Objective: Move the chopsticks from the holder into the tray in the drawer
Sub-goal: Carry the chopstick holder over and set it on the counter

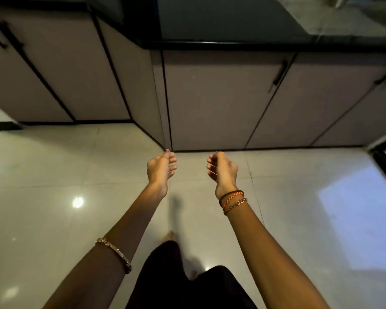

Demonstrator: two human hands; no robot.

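Both of my arms reach forward over the tiled floor. My left hand (160, 168) is held out with loosely curled fingers that stay apart, and it holds nothing. My right hand (222, 169) mirrors it about a hand's width to the right, also loosely curled with nothing in it. No chopsticks, holder, drawer tray or open drawer can be seen in the head view.
Grey cabinet doors (210, 101) with black handles (279, 72) run under a dark countertop (232, 21) ahead. A second cabinet run (54, 70) meets it at a corner on the left. Glossy floor tiles (54, 175) lie below, and my legs in dark trousers (176, 282) show at the bottom.
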